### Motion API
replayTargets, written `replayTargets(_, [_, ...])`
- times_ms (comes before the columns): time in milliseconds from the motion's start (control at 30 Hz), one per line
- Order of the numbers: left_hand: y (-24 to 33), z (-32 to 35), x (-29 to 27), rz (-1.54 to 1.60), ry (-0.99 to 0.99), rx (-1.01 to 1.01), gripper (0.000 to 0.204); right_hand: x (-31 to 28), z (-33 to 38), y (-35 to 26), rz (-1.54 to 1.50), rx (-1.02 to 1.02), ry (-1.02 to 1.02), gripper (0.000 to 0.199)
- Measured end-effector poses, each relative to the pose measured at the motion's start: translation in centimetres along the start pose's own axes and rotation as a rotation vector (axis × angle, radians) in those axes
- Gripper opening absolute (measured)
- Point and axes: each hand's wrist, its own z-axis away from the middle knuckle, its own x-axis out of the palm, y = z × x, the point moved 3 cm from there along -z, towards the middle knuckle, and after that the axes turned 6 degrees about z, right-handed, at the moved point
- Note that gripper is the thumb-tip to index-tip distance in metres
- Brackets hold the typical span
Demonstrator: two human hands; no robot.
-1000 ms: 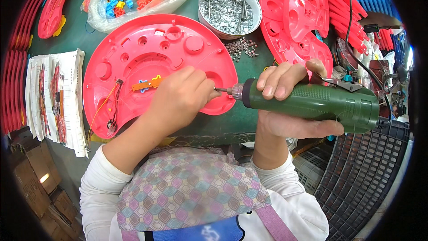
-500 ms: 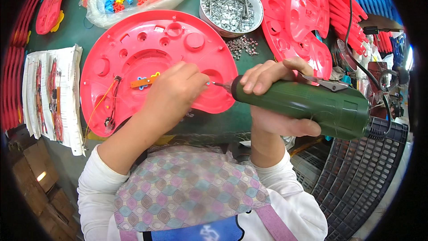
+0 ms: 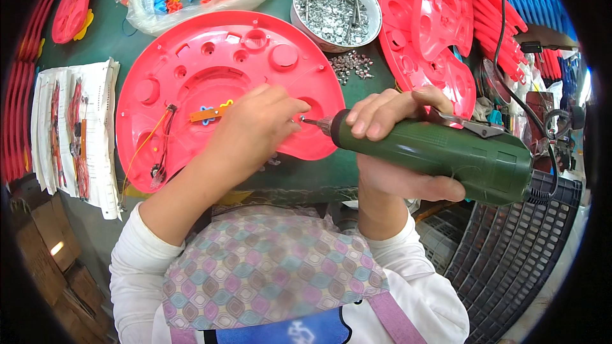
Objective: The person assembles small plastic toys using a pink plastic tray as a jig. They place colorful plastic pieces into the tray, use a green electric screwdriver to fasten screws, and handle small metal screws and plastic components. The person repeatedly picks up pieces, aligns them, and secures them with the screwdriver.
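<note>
In the head view, the green electric screwdriver is gripped by the right hand, with fingers wrapped around its barrel. Its bit is aimed at the left hand, whose thumb and forefinger are parted narrowly beside the tip, above the pink shell; whether anything is pinched cannot be told.

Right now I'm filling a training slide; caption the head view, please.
Right hand gripping a green power screwdriver, its bit near the left hand over a pinkish-red plastic shell.
</note>
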Motion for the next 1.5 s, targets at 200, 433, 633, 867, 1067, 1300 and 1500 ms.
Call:
replayTargets(200, [-0.3, 0.1, 0.0, -0.03, -0.048, 0.051, 0.016, 0.6, -0.6, -0.8, -0.045, -0.003, 0.002, 0.118])
replayTargets(433, [-0.5, 0.1, 0.2, 0.057, 0.015, 0.027, 0.012, 1.0, -0.9, -0.6, -0.071, -0.021, -0.024, 0.117])
replayTargets(633, [-0.5, 0.3, 0.1, 0.02, 0.015, -0.011, 0.016, 1.2, -1.0, -0.6, -0.062, -0.014, -0.059, 0.116])
replayTargets(867, [-0.3, 0.3, -0.5, 0.141, -0.019, -0.11, 0.014, 1.3, -0.8, -0.6, -0.04, -0.01, -0.048, 0.117])
replayTargets(1067, [-0.7, 0.4, 0.0, 0.029, 0.027, 0.001, 0.013, 1.5, -0.8, -0.8, -0.047, -0.011, -0.06, 0.117])
replayTargets(1300, [-0.1, 0.4, -0.3, -0.044, 0.023, 0.036, 0.01, 1.9, -0.9, -0.8, -0.037, 0.005, -0.075, 0.117])
replayTargets(1500, [0.1, 0.4, -0.9, -0.152, 0.034, 0.06, 0.014, 2.2, -0.7, -0.9, 0.013, 0.063, -0.07, 0.115])
